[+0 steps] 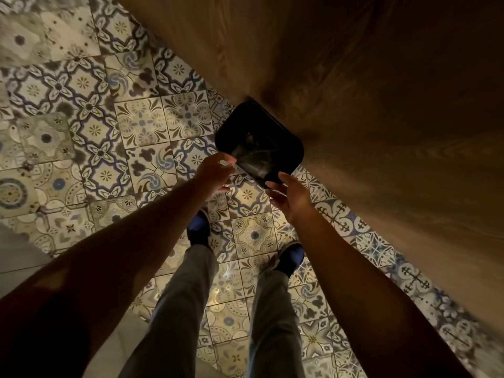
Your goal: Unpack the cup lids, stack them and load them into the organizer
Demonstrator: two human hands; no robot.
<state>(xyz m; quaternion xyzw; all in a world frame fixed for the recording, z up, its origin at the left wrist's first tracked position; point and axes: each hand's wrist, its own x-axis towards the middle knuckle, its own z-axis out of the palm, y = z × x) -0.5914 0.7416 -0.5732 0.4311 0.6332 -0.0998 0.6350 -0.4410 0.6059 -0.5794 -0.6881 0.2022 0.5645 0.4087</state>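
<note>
A black bin (298, 148) stands on the tiled floor against a wooden panel. Crumpled clear plastic wrap (252, 156) lies inside it. My left hand (214, 174) hovers at the bin's near left rim, its fingers curled and pinching a small piece of clear plastic (227, 162). My right hand (290, 195) is just in front of the bin's near corner, fingers relaxed and holding nothing, the thumb close to the rim. No cup lids and no organizer are in view.
The wooden panel (381, 105) fills the right and top of the view. Patterned floor tiles (95, 126) spread to the left. My legs and dark shoes (199, 230) stand right below the bin. A pale surface edge (19, 255) shows at the left.
</note>
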